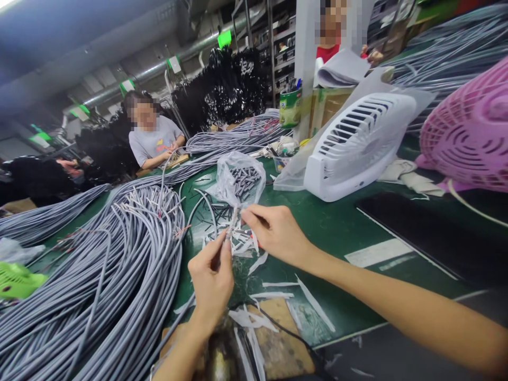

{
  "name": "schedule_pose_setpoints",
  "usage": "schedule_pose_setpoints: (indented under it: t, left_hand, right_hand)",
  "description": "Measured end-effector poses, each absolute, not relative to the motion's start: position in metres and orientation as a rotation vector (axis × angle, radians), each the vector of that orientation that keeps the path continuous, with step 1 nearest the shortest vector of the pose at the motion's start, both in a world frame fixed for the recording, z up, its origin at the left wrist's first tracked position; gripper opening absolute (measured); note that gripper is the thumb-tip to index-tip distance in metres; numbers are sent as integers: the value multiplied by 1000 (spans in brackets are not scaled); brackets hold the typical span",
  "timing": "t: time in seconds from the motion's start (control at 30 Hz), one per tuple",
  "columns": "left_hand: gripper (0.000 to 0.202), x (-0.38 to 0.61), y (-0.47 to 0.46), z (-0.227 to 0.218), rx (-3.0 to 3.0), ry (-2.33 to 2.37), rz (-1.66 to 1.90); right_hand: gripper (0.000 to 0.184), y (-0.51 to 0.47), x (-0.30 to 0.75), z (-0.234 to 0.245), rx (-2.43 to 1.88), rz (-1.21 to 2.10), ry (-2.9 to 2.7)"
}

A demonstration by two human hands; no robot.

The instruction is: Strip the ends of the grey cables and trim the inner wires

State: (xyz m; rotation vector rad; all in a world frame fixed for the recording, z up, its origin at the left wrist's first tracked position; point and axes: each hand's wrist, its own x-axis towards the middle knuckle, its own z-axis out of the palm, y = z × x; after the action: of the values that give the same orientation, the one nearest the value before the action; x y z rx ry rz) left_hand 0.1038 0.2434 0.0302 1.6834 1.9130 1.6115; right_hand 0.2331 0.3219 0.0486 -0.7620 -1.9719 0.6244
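My left hand (212,278) pinches the end of a grey cable (227,235) upright between thumb and fingers, over the green table (337,227). My right hand (273,233) is closed around the cable's stripped tip, fingers pinched at about the same spot. Just behind both hands lies a clear plastic bag (240,180) holding several short dark sleeves. A big bundle of grey cables (119,275) curves along the table at my left, almost touching my left wrist.
A white fan (357,148) and a pink fan (472,132) stand at the right. White paper strips (273,296) litter the table by a worn board (278,338). A person in a grey shirt (153,140) sits across; another person stands far back right.
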Motion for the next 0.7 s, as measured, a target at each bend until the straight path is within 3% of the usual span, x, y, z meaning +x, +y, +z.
schedule_pose_setpoints:
  t: [0.4,0.7]
  left_hand:
    - [28,105,244,34,1602,1945,1715]
    - [21,102,244,30,1712,1858,1653]
  right_hand:
    - [34,307,226,41,-801,559,-2191]
    - [38,311,217,36,-653,1138,-1978]
